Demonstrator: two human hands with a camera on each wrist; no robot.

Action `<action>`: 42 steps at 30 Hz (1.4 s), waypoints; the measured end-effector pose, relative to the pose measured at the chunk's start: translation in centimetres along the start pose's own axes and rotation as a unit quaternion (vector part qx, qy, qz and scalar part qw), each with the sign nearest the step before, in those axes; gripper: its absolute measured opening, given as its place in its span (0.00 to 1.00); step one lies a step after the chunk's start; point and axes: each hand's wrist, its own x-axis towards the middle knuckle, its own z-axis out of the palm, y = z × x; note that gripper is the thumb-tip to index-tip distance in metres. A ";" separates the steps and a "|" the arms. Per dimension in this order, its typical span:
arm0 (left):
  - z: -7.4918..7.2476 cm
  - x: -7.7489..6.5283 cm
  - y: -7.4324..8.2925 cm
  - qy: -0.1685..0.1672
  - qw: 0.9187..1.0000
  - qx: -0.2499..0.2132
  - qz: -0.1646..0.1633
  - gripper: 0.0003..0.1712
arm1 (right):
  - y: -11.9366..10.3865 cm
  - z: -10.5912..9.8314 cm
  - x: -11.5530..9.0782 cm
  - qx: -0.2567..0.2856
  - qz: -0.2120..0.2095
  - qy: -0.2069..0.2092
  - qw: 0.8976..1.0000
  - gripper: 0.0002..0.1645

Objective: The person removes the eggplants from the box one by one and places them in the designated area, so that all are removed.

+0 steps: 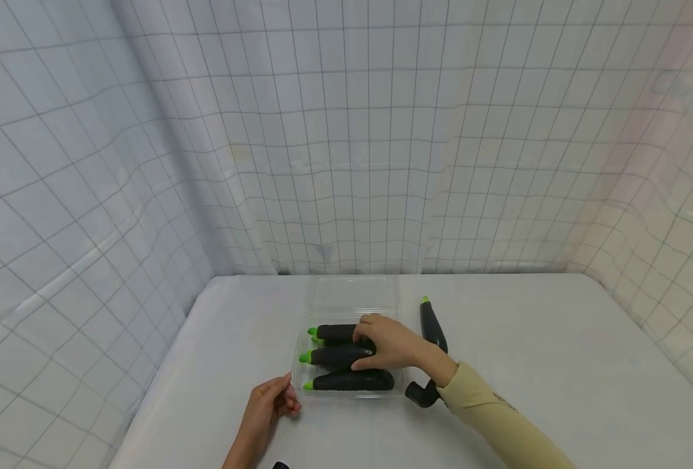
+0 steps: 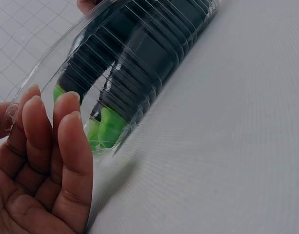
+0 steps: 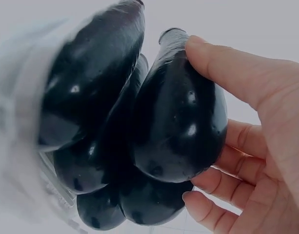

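Note:
A clear plastic clamshell box (image 1: 297, 365) lies with its lid (image 1: 355, 293) folded back, away from me. Dark eggplants with bright green stems lie side by side in it, several showing in the right wrist view. My right hand (image 1: 395, 342) reaches over the box and grips the upper, middle eggplant (image 1: 335, 356), thumb on one side and fingers on the other. In front of it lies another eggplant (image 1: 352, 380); behind it, one more (image 1: 333, 333). At the near left corner, my left hand (image 2: 42, 175) pinches the box's rim between thumb and fingers.
Right of the box an eggplant (image 1: 431, 324) lies on the white table (image 1: 528, 339). Another dark piece (image 1: 421, 394) is partly covered by my right sleeve (image 1: 487, 407). A small dark object (image 1: 280, 465) shows at the bottom edge. Grid-patterned curtains (image 1: 381, 143) surround the table.

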 end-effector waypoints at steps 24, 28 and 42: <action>0.0 -0.1 0.0 -0.006 1.000 -0.001 0.005 0.21 | -0.1 -0.2 -0.8 0.042 0.005 0.044 0.998 0.27; -0.1 -0.1 0.0 -0.003 1.000 0.004 0.006 0.21 | 0.1 0.0 -1.0 0.046 -0.007 0.061 0.997 0.28; 0.2 -0.2 0.1 -0.001 1.000 0.002 0.003 0.21 | 0.8 -0.3 -2.0 0.046 -0.026 0.149 0.987 0.27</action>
